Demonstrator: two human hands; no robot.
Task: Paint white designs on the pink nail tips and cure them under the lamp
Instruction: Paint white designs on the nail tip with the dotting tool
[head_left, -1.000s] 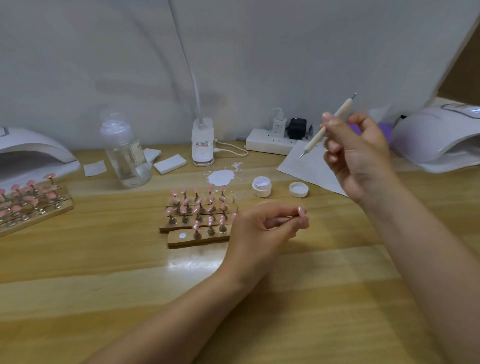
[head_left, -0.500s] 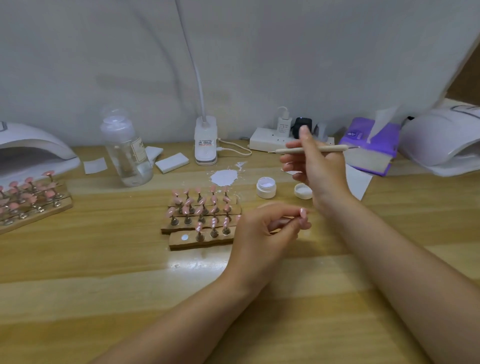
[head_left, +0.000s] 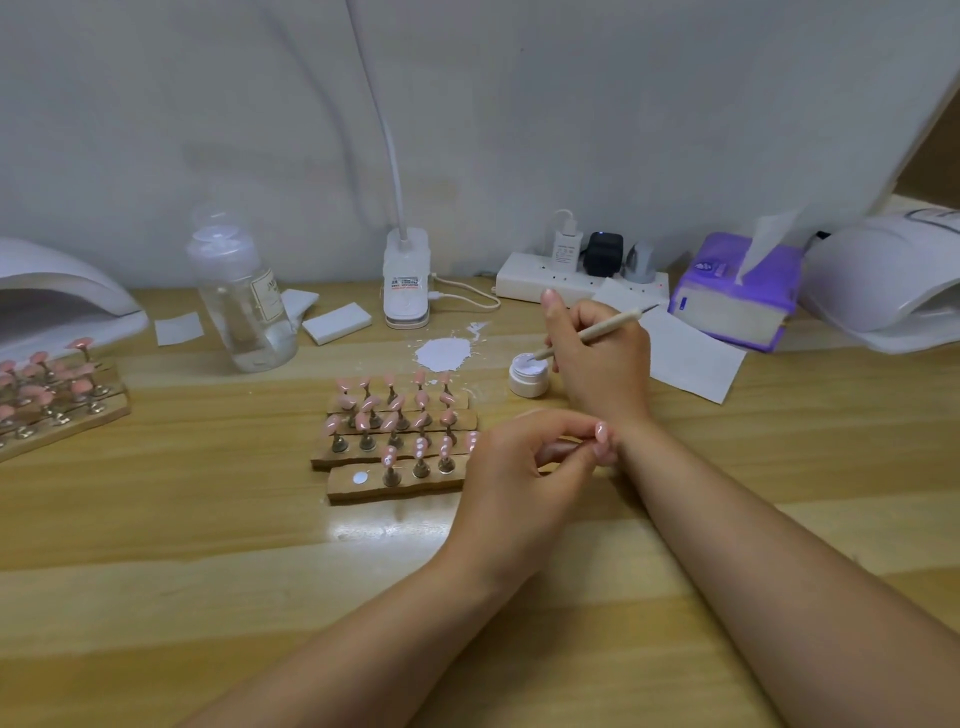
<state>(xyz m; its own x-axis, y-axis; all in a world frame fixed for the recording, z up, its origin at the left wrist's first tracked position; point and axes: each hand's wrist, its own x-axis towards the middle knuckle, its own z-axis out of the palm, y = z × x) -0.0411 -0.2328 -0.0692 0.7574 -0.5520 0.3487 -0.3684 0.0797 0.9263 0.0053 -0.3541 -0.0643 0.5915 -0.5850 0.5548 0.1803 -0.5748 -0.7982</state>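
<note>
Nail tips (head_left: 400, 415): glossy pink, standing on pegs in rows on wooden strips at the table's centre; front ones carry white dots.
Right hand (head_left: 597, 358): fingers curled round a stick (head_left: 587, 335), its tip in the jar (head_left: 529, 374).
Left hand (head_left: 524, 462): pinches one pink tip (head_left: 601, 431) beside the strips.
Jar: small, open, white paint inside.

Glossy pink nail tips (head_left: 397, 410), some white-dotted; round white paint jar (head_left: 529, 374); purple rectangular tissue pack (head_left: 737, 296); light striped wooden table (head_left: 208, 519).
</note>
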